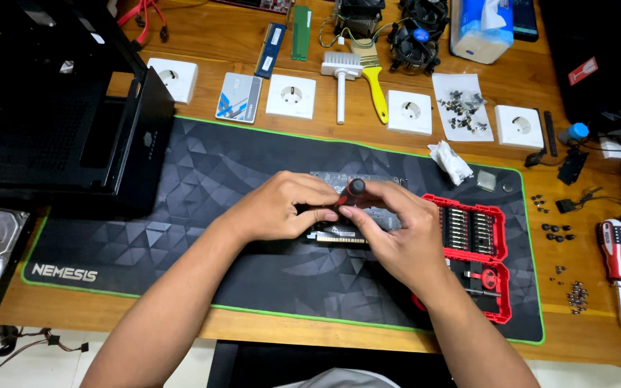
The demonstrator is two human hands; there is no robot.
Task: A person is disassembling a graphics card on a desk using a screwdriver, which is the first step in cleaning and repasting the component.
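A graphics card [346, 231] lay flat at the middle of the dark, green-edged desk mat [203, 187], largely hidden beneath both hands; only a grey upper edge and a lower edge with a gold contact strip showed. A small precision screwdriver [354, 189] with a black cap and red shaft stood nearly upright over the card. The right hand [404, 237] was curled about the driver, its fingertips pinching the shaft. The left hand [282, 208] was half closed, its fingers resting on the card's upper face and touching the driver near its tip.

Judged from this pose, the work was best done with the driver kept vertical, the bit seated fully in the screw head, and the card pinned so that it could not slide on the mat.

A red bit case [472, 251] lay open just beside the right hand. Farther out on the wooden table [203, 43] were a yellow-handled brush [371, 79], white wall sockets [290, 96], a sheet bearing loose screws [463, 108], a larger red screwdriver [616, 262] and, at the left, an open black computer case [59, 122].
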